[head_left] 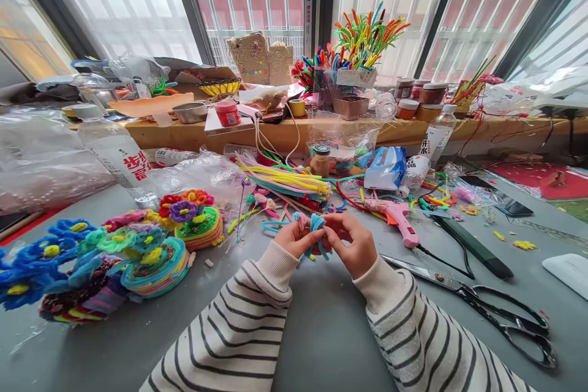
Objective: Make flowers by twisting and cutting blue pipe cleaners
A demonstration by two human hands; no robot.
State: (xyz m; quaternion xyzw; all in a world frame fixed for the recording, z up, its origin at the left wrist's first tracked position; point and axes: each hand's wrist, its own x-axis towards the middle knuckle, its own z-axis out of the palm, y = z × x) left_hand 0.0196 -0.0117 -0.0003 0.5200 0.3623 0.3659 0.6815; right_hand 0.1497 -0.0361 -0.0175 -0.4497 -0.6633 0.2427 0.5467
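Both hands meet over the middle of the grey table, pinching light blue pipe cleaners [316,222] bent into loops. My left hand [297,237] is closed on the left side of the piece, where a bit of pink shows near the fingertips. My right hand [351,242] pinches its right side with thumb and fingers. Loose ends of the blue pieces hang below the fingers. Just beyond the hands lies a bundle of pastel pipe cleaners [289,179]. A pink glue gun [399,215] rests right of my right hand.
Large black scissors [459,288] lie at the right, near a dark flat bar [478,247]. Colourful pipe-cleaner flowers [50,251] stand at the left. Behind are a water bottle [113,153], a small jar [320,161] and a wooden ledge [220,137] crowded with supplies.
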